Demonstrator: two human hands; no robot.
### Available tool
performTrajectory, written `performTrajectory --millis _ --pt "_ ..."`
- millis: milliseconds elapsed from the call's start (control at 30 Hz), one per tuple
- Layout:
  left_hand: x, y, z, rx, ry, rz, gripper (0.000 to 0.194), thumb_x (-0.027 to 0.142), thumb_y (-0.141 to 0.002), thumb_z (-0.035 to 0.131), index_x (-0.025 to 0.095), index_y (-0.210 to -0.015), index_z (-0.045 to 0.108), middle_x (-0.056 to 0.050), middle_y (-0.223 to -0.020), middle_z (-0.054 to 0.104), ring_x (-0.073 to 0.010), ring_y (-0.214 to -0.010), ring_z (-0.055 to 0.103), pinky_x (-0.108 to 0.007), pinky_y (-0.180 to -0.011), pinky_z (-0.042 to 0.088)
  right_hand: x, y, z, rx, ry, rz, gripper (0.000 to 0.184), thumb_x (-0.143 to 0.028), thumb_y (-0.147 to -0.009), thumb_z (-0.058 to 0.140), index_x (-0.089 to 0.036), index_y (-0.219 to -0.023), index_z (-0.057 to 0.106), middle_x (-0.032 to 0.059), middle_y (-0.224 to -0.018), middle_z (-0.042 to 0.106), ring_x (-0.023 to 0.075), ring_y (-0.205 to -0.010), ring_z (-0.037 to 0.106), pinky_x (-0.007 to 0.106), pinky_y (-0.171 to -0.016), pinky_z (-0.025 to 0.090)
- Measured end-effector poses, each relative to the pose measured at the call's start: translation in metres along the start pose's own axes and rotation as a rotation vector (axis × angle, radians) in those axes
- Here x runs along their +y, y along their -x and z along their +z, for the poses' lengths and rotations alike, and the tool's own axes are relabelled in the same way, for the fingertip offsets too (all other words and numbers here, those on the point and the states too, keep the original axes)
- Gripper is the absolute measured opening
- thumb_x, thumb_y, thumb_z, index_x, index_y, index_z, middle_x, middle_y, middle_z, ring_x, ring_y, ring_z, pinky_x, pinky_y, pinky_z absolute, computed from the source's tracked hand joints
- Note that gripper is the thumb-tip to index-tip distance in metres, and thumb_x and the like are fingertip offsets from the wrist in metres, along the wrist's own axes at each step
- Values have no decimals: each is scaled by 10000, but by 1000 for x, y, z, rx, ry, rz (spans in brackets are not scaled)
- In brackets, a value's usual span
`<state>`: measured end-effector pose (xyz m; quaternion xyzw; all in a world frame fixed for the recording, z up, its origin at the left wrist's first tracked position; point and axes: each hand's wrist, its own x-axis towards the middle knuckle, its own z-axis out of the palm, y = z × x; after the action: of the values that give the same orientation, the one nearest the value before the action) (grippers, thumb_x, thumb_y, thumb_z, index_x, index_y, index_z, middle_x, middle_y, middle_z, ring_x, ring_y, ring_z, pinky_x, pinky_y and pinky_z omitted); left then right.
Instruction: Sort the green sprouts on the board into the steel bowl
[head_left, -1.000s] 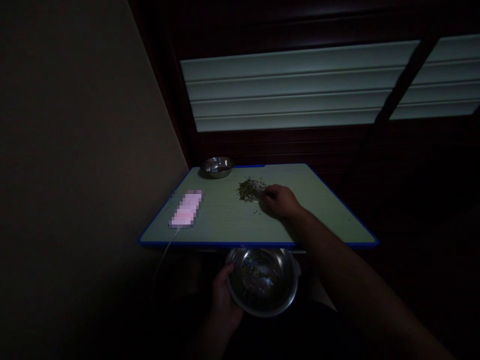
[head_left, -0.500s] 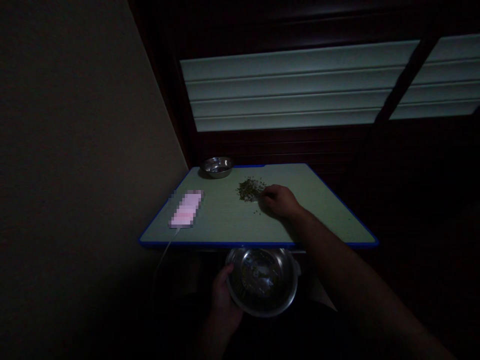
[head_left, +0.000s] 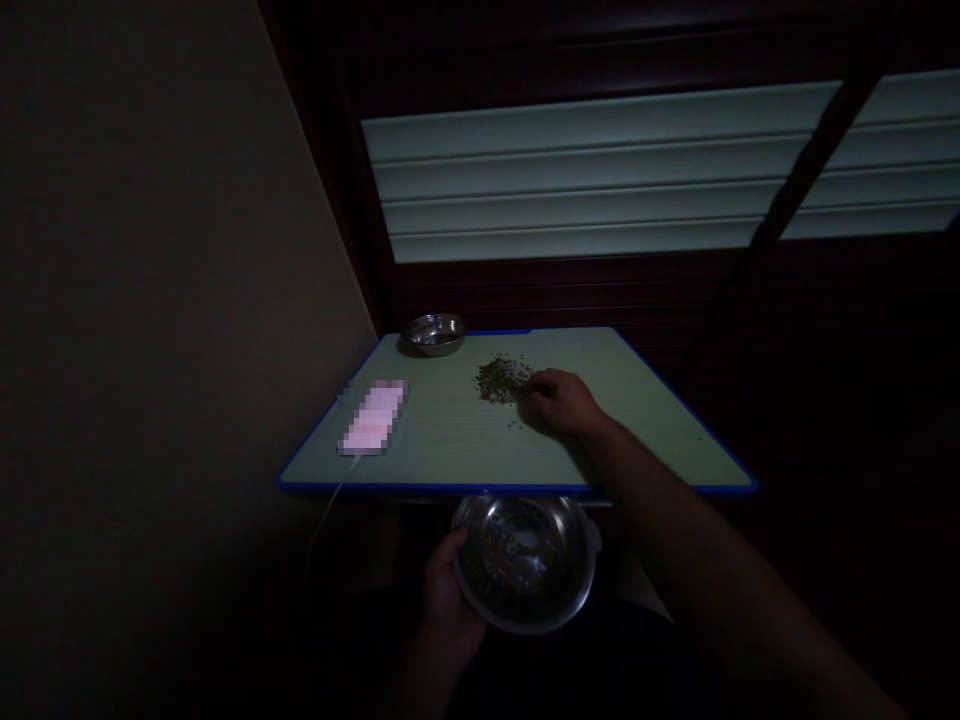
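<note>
Silver bowl (head_left: 525, 565) in curled left hand (head_left: 451, 598), second bowl (head_left: 435, 338) beyond; one greenish pile (head_left: 496, 381) beside pinched right hand (head_left: 561, 400), hold unclear.

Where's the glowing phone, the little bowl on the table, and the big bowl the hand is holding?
Phone (head_left: 373, 418): head view, middle of its blurred pink screen.
Little bowl (head_left: 441, 350): head view, its outer side.
Big bowl (head_left: 534, 628): head view, its near rim.

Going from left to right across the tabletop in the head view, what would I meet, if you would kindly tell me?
Phone → small metal bowl → scattered pile of small bits → right hand.
</note>
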<state>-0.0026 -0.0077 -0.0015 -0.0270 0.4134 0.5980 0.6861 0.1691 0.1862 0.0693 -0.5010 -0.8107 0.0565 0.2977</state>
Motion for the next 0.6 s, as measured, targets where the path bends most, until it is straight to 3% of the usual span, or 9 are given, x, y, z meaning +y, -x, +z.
performTrajectory --millis 600 --pt "0 1 0 -4 1 14 192 234 -742 598 118 -833 720 -103 -770 752 -253 -753 688 -392 -763 514 0 0 0 -1 -60 29 195 -193 -732 538 -190 -824 711 31 -858 708 152 -783 598 241 -725 416"
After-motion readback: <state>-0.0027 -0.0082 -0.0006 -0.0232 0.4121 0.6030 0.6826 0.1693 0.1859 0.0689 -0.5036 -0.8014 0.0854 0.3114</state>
